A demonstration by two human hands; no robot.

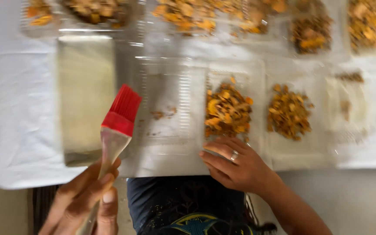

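Note:
My left hand [85,200] grips the clear handle of a pastry brush [118,119] with red silicone bristles, held up over the table's near edge beside a rectangular metal tin [85,87]. My right hand [236,163], a ring on one finger, lies flat with spread fingers on the near rim of a clear plastic tray [166,152]. One compartment of that tray holds a heap of orange-brown chopped filling [227,111]. The compartment to its left has only a few crumbs.
A second heap of filling [289,113] and a pale square sheet [347,104] lie to the right. Several clear trays with more filling [312,32] line the far edge. A white cloth [22,109] covers the table.

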